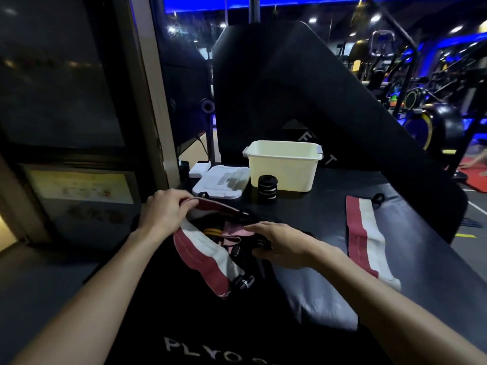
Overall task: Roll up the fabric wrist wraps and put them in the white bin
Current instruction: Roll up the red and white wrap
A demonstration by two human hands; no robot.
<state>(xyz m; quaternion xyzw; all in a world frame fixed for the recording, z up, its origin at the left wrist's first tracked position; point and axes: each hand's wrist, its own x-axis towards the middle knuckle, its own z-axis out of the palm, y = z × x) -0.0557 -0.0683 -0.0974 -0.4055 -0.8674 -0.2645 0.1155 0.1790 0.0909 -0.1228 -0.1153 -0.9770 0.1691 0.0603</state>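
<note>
**Second wrap being pulled from the bag, bin waiting behind**

The wrist wrap in hand (203,254), banded maroon and white, curves out of the open black bag (237,241); its far end is raised off the bag and its near end hangs down with a dark buckle or loop at the tip. It is held high at one end, I judge, so that its length comes free of the straps and other gear tangled in the bag before any rolling begins. The left hand (166,209) pinches that raised end, fingers curled over the edge with the thumb beneath. The right hand (279,243) lies palm down on the bag's right side, seemingly to keep it from lifting with the wrap. Its fingers look closed round a dark strap, though the view there is too dim to be sure.

Right of the bag, well apart from it, another wrist wrap (366,235) lies flat and unrolled on the black padded platform (411,262), laid out straight as if ready for rolling.

Behind the bag stands the white bin (283,167), upright and open at the top; nothing shows inside it from this angle. Just in front of the bin sits a rolled black-and-white wrap (267,188), standing on end. Left of the bin lies a flat white lid (220,181)
</note>
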